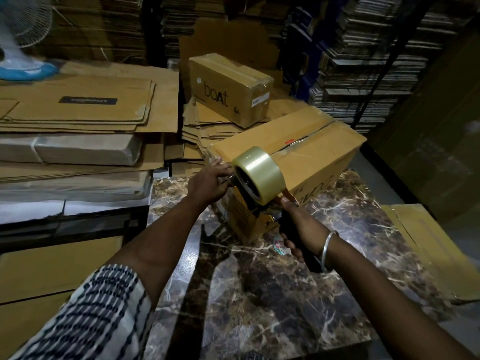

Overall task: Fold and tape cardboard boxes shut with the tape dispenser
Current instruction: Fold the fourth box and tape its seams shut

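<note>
Patterned sleeve [85, 315], black on white, lower left of the frame, belonging to the person's left arm.

Left hand [207, 181], centre of the frame: fingers curled against the near upper edge of the cardboard box [293, 152], touching it just beside the tape roll [258, 175].

Right hand [298, 229], right of centre: fingers wrapped round the black handle of the tape dispenser [262, 216]; a silver bangle [326, 252] sits on the wrist.

Tape dispenser: yellow frame, pressed against the near end of the cardboard box, with the clear tape roll standing above the box's near top edge.

Cardboard box: brown, resting on the marble-patterned table [259, 294] at the centre of the frame; top flaps folded down, meeting along a seam that runs away toward the upper right (the seam looks ragged, and whether tape covers it cannot be told).

Second box [231, 87], upper centre: taped shut, printed "boAt", sitting on a pile of flattened cartons.

Flattened cardboard sheets [78, 107], stacked at the left.

White fan [23, 24] with a blue base, upper left corner.

Loose cardboard sheet [428, 250], lying at the right edge beside the table.

Stacked cardboard bundles [363, 61], upper right background.
</note>
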A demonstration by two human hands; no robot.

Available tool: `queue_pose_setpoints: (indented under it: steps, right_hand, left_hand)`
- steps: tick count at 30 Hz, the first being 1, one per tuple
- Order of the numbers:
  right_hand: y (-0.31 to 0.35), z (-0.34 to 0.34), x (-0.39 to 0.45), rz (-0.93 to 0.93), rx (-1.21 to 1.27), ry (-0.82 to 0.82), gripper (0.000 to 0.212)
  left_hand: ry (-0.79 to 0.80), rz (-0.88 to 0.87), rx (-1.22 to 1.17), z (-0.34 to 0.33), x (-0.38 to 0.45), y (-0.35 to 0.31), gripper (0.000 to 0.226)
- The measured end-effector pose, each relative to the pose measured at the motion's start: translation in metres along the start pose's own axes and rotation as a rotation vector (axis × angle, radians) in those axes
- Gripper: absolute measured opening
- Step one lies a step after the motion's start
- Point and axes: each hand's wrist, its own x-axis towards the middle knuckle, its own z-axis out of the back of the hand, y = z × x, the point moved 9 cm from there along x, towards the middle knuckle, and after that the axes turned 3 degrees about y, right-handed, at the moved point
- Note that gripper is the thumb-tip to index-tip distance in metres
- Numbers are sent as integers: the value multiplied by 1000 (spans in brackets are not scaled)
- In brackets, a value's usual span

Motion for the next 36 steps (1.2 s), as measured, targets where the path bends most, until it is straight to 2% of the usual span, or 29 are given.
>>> queue_pose_setpoints:
  steps: [3,6,10,13,16,23,28,30,33,36]
  right_hand:
    - [-3,2,-7,-3,-15,-30,80]
    - [-5,2,-7,-10,-31,-39,84]
    - [-4,4,-6,-22,8,-35,66]
    - [-8,5,-7,-69,7,-23,75]
    - [-7,4,-7,-56,23,-18,72]
    - [4,3,-11,-81,-68,-7,74]
    - [1,9,-22,-38,-111,-6,76]
    - [-5,15,-29,-12,-92,-23,70]
    - [-15,20,-37,31,-7,-36,60]
    - [-23,20,-34,44,25,-35,64]
  left_hand:
    - [1,14,-11,0,-1,0,27]
    - [32,48,-11,-6,3,11,27]
    - [55,-16,-31,-11,9,11,33]
    - [89,-127,-60,-18,3,1,44]
    - [134,-252,-120,-35,-8,-5,37]
    - [49,-167,-72,-34,-4,0,56]
    - [-32,-190,-75,-23,-11,-15,37]
    - [-36,-212,-92,-19,-12,-21,32]
    - [-3,-187,-101,-20,-12,-19,41]
    - [13,-188,-73,-23,-12,-19,46]
